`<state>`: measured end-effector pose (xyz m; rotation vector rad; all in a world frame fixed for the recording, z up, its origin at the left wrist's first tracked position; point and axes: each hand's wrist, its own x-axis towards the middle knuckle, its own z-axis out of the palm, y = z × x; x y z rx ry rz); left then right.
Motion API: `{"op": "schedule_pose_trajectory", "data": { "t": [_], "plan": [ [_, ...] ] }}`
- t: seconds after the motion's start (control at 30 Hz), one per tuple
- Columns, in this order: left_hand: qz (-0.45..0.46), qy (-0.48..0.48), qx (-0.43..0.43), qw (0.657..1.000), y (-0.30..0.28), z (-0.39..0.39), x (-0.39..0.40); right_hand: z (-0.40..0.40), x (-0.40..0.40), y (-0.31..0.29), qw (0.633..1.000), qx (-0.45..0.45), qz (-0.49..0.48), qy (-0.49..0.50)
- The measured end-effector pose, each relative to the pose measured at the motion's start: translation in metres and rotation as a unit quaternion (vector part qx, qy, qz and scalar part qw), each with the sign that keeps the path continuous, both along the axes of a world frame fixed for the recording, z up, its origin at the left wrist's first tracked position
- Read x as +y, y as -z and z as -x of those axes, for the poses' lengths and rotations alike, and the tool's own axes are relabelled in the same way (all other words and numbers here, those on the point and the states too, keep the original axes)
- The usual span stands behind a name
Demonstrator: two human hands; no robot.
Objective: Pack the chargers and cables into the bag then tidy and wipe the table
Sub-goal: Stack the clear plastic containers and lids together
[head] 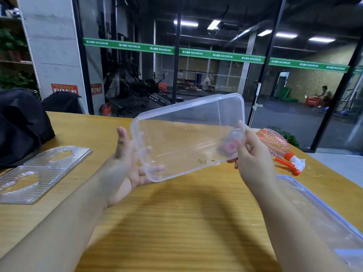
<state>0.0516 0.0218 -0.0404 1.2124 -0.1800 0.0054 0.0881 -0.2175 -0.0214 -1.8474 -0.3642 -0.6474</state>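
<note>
A clear plastic container (186, 134) is held tilted above the wooden table (176, 222), its open side facing me. My left hand (127, 163) cups its left end, palm up, with fingers spread under the lower rim. My right hand (249, 154) grips the right end, thumb along the rim and fingers behind the wall. The container looks empty. A black bag (21, 126) sits at the table's far left.
A ribbed clear plastic tray insert (39, 173) lies flat on the left. A pink spray bottle (279, 148) with an orange trigger lies on its side at the right. A blue-rimmed clear lid (324, 216) lies at the near right edge. Glass walls stand behind the table.
</note>
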Motion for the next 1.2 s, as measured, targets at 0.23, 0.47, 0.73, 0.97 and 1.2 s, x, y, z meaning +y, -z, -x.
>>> {"op": "schedule_pose_trajectory", "data": {
  "t": [0.23, 0.47, 0.73, 0.97, 1.2],
  "plan": [
    [-0.048, -0.067, 0.008, 0.997, 0.01, -0.004, -0.007, -0.004, -0.004, 0.002, 0.997, 0.06, -0.019, 0.039],
    [0.027, -0.169, 0.106, 0.979, 0.014, -0.018, -0.008, -0.031, -0.045, 0.013, 0.928, 0.19, 0.216, 0.238],
    [-0.013, -0.18, 0.119, 0.976, 0.018, -0.018, -0.014, -0.046, -0.049, 0.037, 0.821, 0.382, 0.337, 0.256],
    [-0.021, -0.186, 0.118, 0.975, 0.015, -0.016, -0.013, -0.037, -0.059, 0.021, 0.809, 0.37, 0.368, 0.272],
    [-0.056, -0.137, 0.145, 0.978, 0.014, -0.011, -0.021, 0.006, -0.059, 0.021, 0.879, 0.283, 0.262, 0.281]
  ]
}}
